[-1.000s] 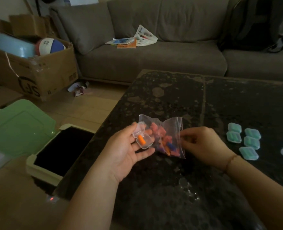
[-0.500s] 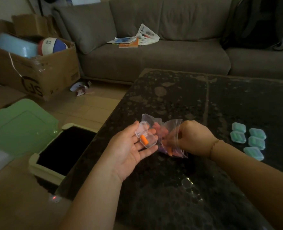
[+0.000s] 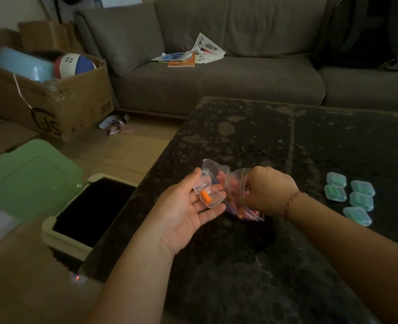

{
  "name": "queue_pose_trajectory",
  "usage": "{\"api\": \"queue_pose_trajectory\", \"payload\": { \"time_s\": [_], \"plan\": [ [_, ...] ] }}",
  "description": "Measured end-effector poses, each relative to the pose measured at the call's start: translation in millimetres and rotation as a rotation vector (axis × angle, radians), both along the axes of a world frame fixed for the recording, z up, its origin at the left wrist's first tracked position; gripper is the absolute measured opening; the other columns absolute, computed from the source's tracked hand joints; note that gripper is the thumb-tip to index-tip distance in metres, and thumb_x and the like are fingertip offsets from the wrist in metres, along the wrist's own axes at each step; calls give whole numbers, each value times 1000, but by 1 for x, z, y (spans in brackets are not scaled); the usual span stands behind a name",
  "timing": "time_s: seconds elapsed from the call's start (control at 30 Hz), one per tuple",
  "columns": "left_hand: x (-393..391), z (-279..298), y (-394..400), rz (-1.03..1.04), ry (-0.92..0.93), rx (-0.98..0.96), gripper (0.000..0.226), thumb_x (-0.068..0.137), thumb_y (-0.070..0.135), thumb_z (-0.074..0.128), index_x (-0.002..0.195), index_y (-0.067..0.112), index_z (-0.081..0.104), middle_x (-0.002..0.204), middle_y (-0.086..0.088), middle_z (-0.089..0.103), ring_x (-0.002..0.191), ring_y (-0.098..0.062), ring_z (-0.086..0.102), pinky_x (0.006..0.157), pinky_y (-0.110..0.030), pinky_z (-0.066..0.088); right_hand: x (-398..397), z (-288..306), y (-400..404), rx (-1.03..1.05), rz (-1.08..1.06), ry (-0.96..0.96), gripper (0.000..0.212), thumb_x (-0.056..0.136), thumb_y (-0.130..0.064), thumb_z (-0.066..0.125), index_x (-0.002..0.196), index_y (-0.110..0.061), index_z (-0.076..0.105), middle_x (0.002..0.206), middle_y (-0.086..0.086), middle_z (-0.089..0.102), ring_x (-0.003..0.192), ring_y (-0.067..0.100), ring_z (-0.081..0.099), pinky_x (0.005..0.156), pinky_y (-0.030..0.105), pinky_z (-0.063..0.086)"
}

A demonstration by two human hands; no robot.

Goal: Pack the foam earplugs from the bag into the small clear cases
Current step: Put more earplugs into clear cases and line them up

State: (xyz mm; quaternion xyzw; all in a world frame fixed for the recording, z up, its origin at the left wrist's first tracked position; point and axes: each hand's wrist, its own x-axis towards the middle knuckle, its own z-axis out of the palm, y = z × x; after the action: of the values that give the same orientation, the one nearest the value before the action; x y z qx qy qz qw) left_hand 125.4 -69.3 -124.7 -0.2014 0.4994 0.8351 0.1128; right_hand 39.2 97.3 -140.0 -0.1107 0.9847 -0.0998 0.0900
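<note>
Fingers of the left hand (image 3: 188, 206) are lying spread and nearly flat, cradling an open clear case (image 3: 208, 192) with one orange earplug (image 3: 205, 197) resting inside. Just beside it, the right hand (image 3: 269, 192) is reaching into the zip bag (image 3: 235, 190) of earplugs; its fingertips are hidden, so I cannot tell whether they are pinching one. Nothing is clamping the case, so a nudge from the withdrawing hand could be tipping it off the fingers, spilling the plug.

Right hand (image 3: 269, 191) fingers hidden inside bag (image 3: 236, 183).
</note>
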Motion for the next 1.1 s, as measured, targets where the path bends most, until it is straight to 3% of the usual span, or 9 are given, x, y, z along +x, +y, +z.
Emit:
{"api": "queue_pose_trajectory", "payload": {
  "time_s": [0.1, 0.33, 0.43, 0.57, 0.73, 0.9, 1.03, 1.1],
  "plan": [
    [0, 0, 1, -31, 21, 1, 31, 100, 21, 60, 128, 8, 63, 107, -15, 78, 99, -25, 77, 79, -38, 62, 3, -1, 0, 13, 20, 48, 29, 86, -51, 61, 86, -23, 62, 77, -7, 59, 73, 11, 61, 72, 31, 57],
    [-2, -5, 1, -65, 84, -16, 25, 100, 17, 60, 124, 11, 65, 110, -12, 78, 102, -24, 76, 81, -38, 63, 5, -11, 12, -143, 44, 80, 41, 85, -66, 48, 87, -30, 68, 76, -9, 62, 71, 10, 63, 71, 35, 58],
    [-4, -6, 2, -65, 82, -10, 17, 101, 11, 58, 115, 14, 67, 108, -12, 79, 100, -24, 76, 79, -38, 63, 5, -11, 19, -259, 52, 70, 34, 83, -61, 52, 90, -32, 70, 78, -9, 66, 71, 9, 64, 70, 36, 58],
    [-4, -6, 4, -73, 77, -12, 29, 101, 0, 52, 124, 13, 63, 108, -13, 78, 99, -24, 77, 73, -35, 64, 8, -11, 34, -367, 63, 75, 20, 90, -45, 55, 93, -33, 70, 80, -10, 67, 70, 4, 64, 69, 35, 58],
    [-2, -5, 10, -84, 97, -28, 22, 100, 3, 56, 115, 13, 67, 103, -11, 79, 98, -23, 77, 70, -32, 63, 16, -15, 50, -483, 29, 81, 9, 93, -34, 57, 87, -38, 61, 80, -13, 68, 72, -1, 66, 70, 31, 59],
    [-2, -6, 14, -159, 132, -44, 25, 100, 22, 62, 121, 11, 70, 109, -10, 79, 99, -21, 77, 75, -30, 62, 46, 4, 51, -698, 71, 376, 5, 91, -35, 54, 91, -38, 59, 73, -11, 66, 64, 0, 64, 56, 23, 54],
    [0, -4, 20, -233, 143, -1, 32, 101, 25, 59, 128, 11, 67, 112, -14, 77, 99, -24, 76, 74, -31, 62, 66, 2, 38, -576, 334, 584, 17, 97, -41, 47, 103, -31, 60, 74, -16, 64, 60, -2, 61, 52, 17, 52],
    [1, -4, 23, -249, 136, 28, 33, 100, 24, 59, 130, 10, 65, 109, -13, 77, 93, -21, 77, 74, -33, 61, 66, -5, 36, -523, 368, 636, 21, 96, -40, 48, 102, -26, 62, 73, -14, 65, 58, -1, 60, 50, 21, 52]
  ]
}}
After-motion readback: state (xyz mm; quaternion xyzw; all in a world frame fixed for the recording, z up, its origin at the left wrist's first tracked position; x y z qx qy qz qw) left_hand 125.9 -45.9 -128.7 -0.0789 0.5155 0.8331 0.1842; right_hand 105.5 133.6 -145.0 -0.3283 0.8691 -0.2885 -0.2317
